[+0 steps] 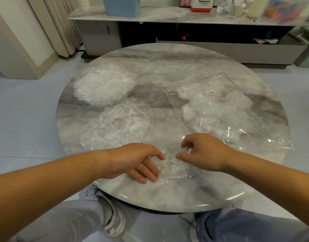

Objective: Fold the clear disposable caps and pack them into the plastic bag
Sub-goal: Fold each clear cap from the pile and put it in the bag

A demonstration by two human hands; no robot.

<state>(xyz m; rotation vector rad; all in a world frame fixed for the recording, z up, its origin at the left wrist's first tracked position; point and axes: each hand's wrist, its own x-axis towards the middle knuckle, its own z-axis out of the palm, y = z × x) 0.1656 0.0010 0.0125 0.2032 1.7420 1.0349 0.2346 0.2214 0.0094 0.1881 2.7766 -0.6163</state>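
Left hand (138, 162) flat, fingers straight; right hand (205, 152) arched, fingers curled, thumb out.

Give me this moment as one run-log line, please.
step: folding | left hand: presses cap on table | right hand: pinches same cap | plastic bag: partly filled, right side | unfolded caps: two piles, left

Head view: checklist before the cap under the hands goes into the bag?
1. Cap held: ok, left hand rests on it, right hand pinches it.
2. Cap folded small: cannot tell, crumpled clear film.
3. Bag within reach: ok, it lies on the table just right of the hands.
4. Bag mouth open: cannot tell.
5. Room in bag: cannot tell, packed caps already fill much of it.
6. Spare caps out of the way: ok, far pile and near pile lie left.
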